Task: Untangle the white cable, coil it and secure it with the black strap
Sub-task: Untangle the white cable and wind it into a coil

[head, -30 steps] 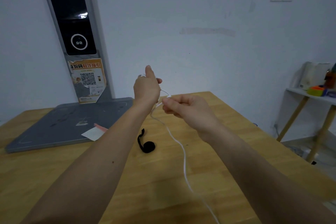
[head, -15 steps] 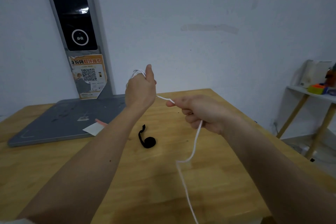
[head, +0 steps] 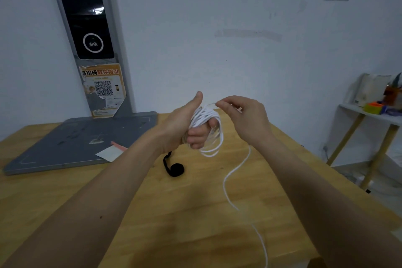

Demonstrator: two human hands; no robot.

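Cable half coiled above the table

Coils of the white cable [head: 206, 124] sit wrapped around the left hand [head: 185, 124], which is held up above the wooden table [head: 152, 213] with its thumb pointing upward. The fingers [head: 196, 137] of that hand are curled in through the loops and grip them; several turns hang loose below the knuckles. The right hand [head: 245, 119] is raised just beside the coil, its thumb and forefinger pinching the cable close to the top of the loops, the other fingers loosely bent. From under the right hand the free length of cable drops to the table, snakes across the wood toward the near edge and runs out of view at the bottom.

The black strap [head: 174, 167] lies on the table below the left hand, partly rolled into a small disc with one tail curving up and away; neither hand touches it. Behind it a grey flat base [head: 65, 141] with an upright post [head: 87, 28] rests on the table against the wall, a slip of white paper [head: 108, 153] at its front edge. A small side shelf [head: 369, 115] with coloured items stands at the far right.
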